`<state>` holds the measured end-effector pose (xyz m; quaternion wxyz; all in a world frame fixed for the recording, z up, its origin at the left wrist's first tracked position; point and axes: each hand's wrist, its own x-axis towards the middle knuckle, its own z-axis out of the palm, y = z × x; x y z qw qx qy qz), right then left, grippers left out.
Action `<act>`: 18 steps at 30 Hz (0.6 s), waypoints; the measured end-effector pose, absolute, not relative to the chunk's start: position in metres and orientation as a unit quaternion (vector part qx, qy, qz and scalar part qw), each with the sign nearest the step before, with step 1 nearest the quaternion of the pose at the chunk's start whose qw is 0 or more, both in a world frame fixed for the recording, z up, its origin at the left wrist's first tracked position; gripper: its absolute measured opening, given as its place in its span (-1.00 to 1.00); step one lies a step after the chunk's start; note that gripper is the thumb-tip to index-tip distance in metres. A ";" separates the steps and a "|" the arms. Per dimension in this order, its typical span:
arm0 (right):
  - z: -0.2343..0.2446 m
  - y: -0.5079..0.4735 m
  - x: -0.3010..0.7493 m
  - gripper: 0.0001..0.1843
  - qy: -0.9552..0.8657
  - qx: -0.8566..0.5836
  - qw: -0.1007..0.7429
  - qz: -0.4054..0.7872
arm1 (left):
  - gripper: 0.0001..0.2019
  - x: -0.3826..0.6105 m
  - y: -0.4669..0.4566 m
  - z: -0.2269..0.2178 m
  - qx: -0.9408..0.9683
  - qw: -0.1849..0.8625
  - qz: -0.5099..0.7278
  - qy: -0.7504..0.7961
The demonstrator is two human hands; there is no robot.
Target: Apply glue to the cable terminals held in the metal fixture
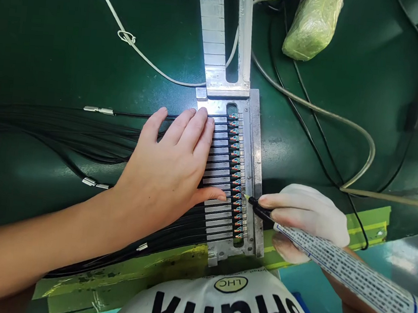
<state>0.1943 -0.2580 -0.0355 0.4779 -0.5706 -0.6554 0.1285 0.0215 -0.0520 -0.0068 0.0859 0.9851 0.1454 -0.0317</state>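
My bare left hand (166, 169) lies flat with fingers stretched out on a row of black cables (95, 137) held in a metal fixture (256, 181). The cable ends (235, 171) show small coloured wires lined up in the fixture's slots. My right hand (305, 219), in a white glove, is closed round a long white pen-like tool (350, 271) with printed text. Its fine tip (247, 197) touches the cable ends in the lower half of the row, close to my left thumb.
A metal rail (225, 33) runs up from the fixture. A green wrapped bundle (313, 20) lies at the top right. A white cord (131, 41), a beige cable (347, 123) and thin black leads cross the green mat. Yellow-green tape (370, 221) marks the bench edge.
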 end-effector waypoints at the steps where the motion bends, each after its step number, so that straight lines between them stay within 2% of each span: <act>1: -0.035 -0.258 0.194 -0.75 -0.655 -0.571 0.477 0.130 | -0.12 0.021 -0.052 -0.007 0.985 0.087 -0.031 0.146; 5: -0.036 -0.259 0.195 -0.72 -0.654 -0.570 0.481 0.132 | -0.12 0.021 -0.052 -0.007 0.983 0.098 -0.024 0.150; 18: -0.035 -0.255 0.199 -0.81 -0.658 -0.558 0.486 0.138 | -0.11 0.022 -0.052 -0.007 0.981 0.108 -0.029 0.158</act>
